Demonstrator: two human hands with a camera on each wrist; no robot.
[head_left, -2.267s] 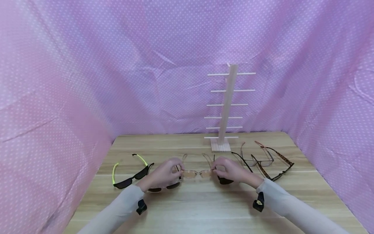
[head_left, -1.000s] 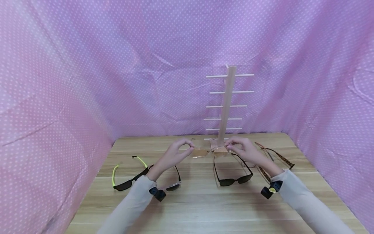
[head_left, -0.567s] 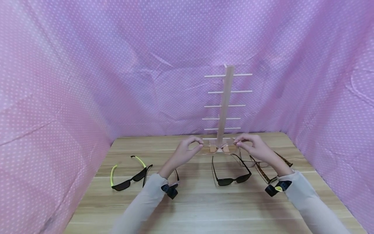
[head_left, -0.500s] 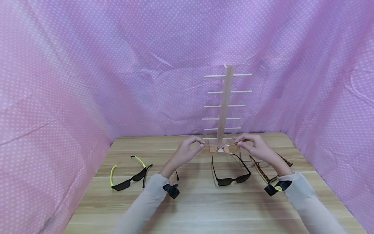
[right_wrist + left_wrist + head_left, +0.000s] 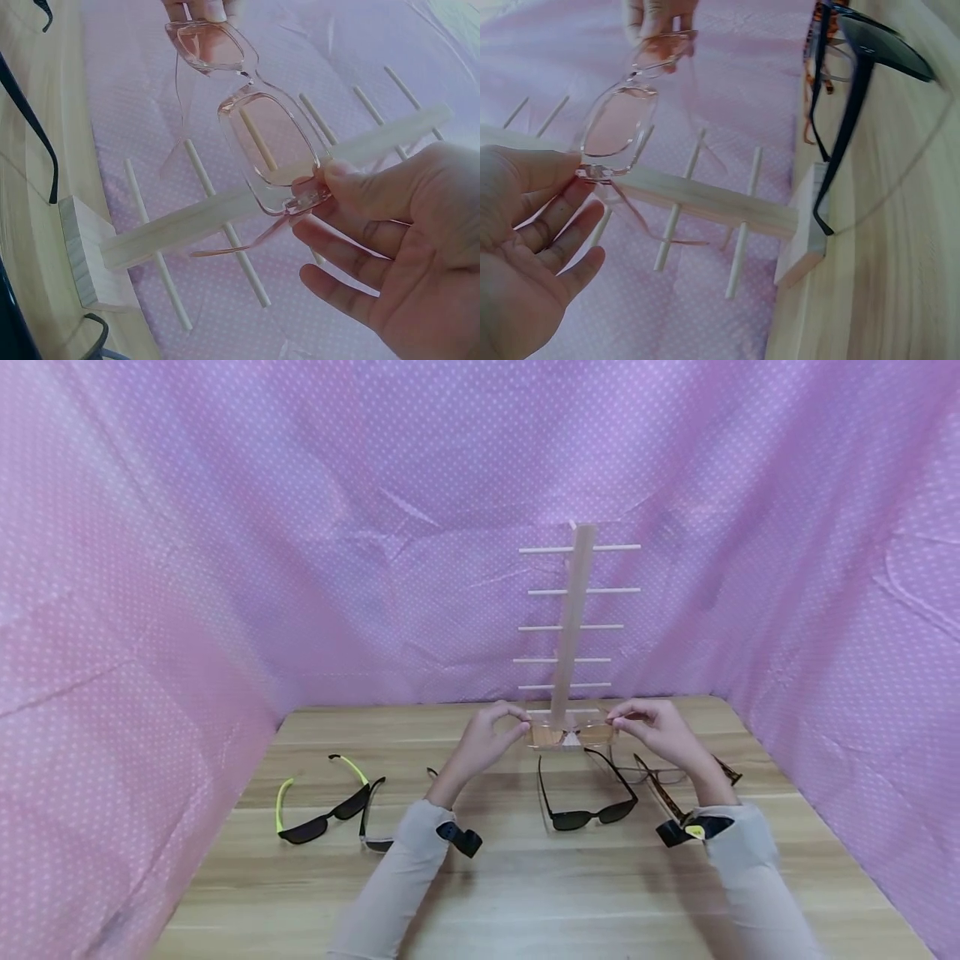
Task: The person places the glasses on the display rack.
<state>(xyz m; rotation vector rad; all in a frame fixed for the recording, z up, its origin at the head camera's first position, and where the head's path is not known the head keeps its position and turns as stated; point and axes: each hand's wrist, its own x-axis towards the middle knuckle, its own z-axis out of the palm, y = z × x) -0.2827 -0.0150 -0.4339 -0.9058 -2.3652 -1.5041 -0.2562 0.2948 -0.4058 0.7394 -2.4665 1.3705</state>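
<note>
A pair of clear-framed glasses [image 5: 546, 737] with pinkish lenses is held up in front of the lower part of a wooden display stand [image 5: 573, 627]. My left hand [image 5: 483, 739] pinches the frame at its left end between thumb and fingers. At the opposite end, my right hand [image 5: 666, 739] pinches the other corner. Both temples point away from me towards the stand, unfolded, as the right wrist view shows beside the lens [image 5: 270, 142]. In the left wrist view, one temple [image 5: 637, 214] overlaps the stand's pegs.
Black sunglasses [image 5: 573, 820] lie on the table below the hands. Tortoiseshell glasses [image 5: 658, 789] and thin-framed glasses [image 5: 671, 776] lie at the right, partly behind the right hand. Sunglasses with neon-yellow temples [image 5: 283, 802] lie left, beside another pair [image 5: 378, 845] mostly covered by the left arm.
Both hands have raised the pink-lensed glasses off the table and carried them forward and rightward to the stand. In the last half second they have shifted only slightly.
</note>
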